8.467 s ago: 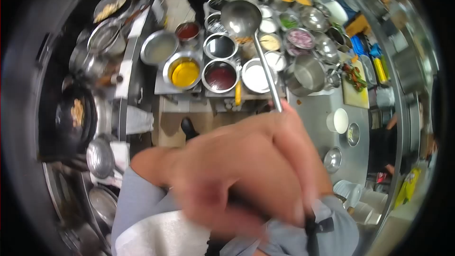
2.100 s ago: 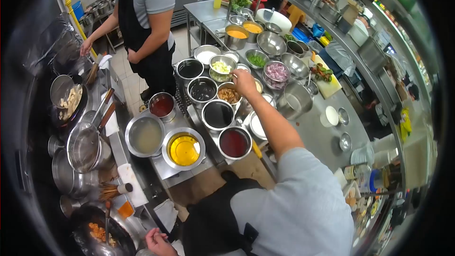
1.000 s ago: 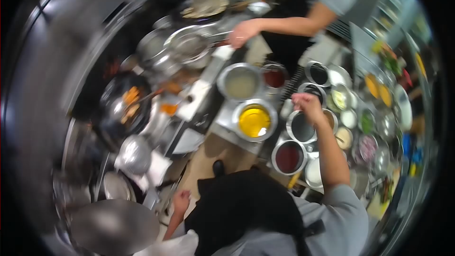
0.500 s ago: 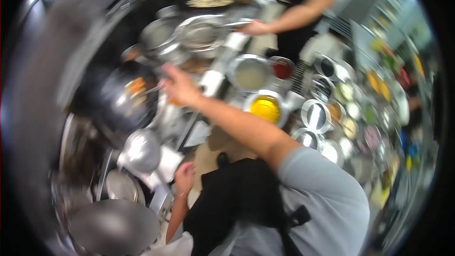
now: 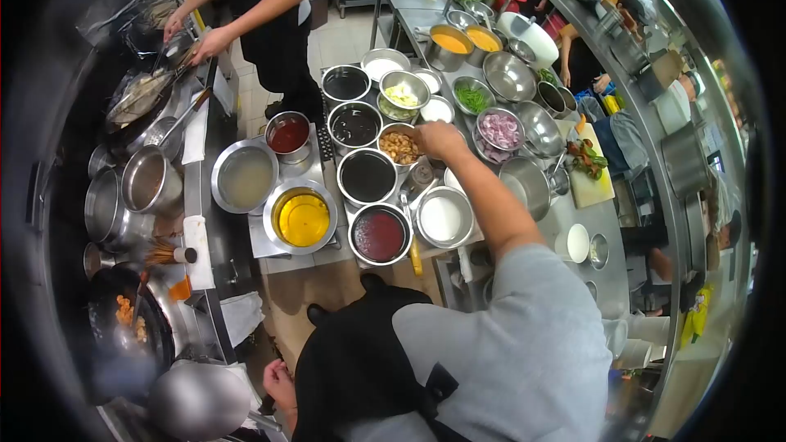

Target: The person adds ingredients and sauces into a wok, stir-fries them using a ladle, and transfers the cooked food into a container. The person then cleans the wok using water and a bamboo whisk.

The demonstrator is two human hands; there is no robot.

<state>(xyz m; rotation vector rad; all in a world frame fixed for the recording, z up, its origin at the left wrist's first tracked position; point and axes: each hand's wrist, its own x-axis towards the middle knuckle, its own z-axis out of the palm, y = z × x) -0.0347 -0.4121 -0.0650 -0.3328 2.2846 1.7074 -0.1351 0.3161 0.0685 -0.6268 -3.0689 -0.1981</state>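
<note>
My right hand (image 5: pixel 440 141) reaches across to a metal container of brown chunks, perhaps nuts (image 5: pixel 398 147). Its fingers curl down at the container's right edge; the fingertips and anything in them are hidden. My left hand (image 5: pixel 280 383) is low beside the stove edge, its fingers curled in with nothing visible in them. A dark wok (image 5: pixel 155 327) at the left holds orange pieces (image 5: pixel 124 311) and a utensil with a reddish-brown handle (image 5: pixel 142 282). Around my right hand are a pot of white powder or liquid (image 5: pixel 444 217) and a pot of black liquid (image 5: pixel 367 176).
A pot of yellow oil (image 5: pixel 301 217), one of cloudy liquid (image 5: pixel 246 178) and one of red sauce (image 5: pixel 288 136) stand together. Bowls of sliced onion (image 5: pixel 500 129) and chopped greens (image 5: pixel 472 98) are farther right. A co-worker (image 5: pixel 266 16) handles a pan at the far stove.
My right hand has left the wok's utensil and swung right to the container of brown chunks. The view has turned toward the ingredient table. My left hand stays low, fingers curled.
</note>
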